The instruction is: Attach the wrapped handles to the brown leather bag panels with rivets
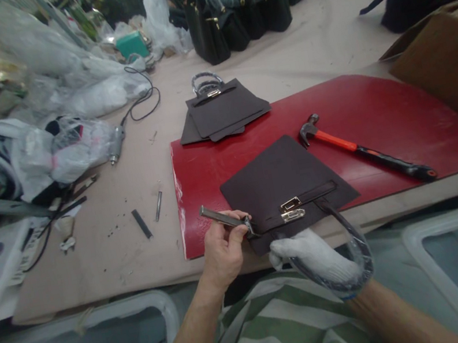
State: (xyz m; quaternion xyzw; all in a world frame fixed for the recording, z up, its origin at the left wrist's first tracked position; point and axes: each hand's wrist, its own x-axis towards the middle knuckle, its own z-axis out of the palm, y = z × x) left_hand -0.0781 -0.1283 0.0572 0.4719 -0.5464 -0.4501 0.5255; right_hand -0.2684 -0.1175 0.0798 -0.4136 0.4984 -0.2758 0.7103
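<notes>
A dark brown leather bag panel (pixel 278 178) lies tilted at the near edge of a red board (pixel 382 116). It carries a strap, gold clasp plates (pixel 291 209) and a plastic-wrapped handle (pixel 357 243). My left hand (pixel 223 251), bare, grips a metal bar-shaped tool (pixel 219 216) whose bent end meets the panel's left near corner. In a white glove, my right hand (pixel 313 254) is closed beside the panel's near edge, its wrist passing through the handle loop. What its fingertips hold is hidden.
A claw hammer (pixel 361 149) lies right on the board. Behind are stacked bag panels (pixel 227 110) with a wrapped handle. Left, a metal rod (pixel 158 206), a dark bar (pixel 142 223) and a corded tool (pixel 118 143) lie on the table. Black bags (pixel 238 17) stand behind; a cardboard box (pixel 444 65) sits right.
</notes>
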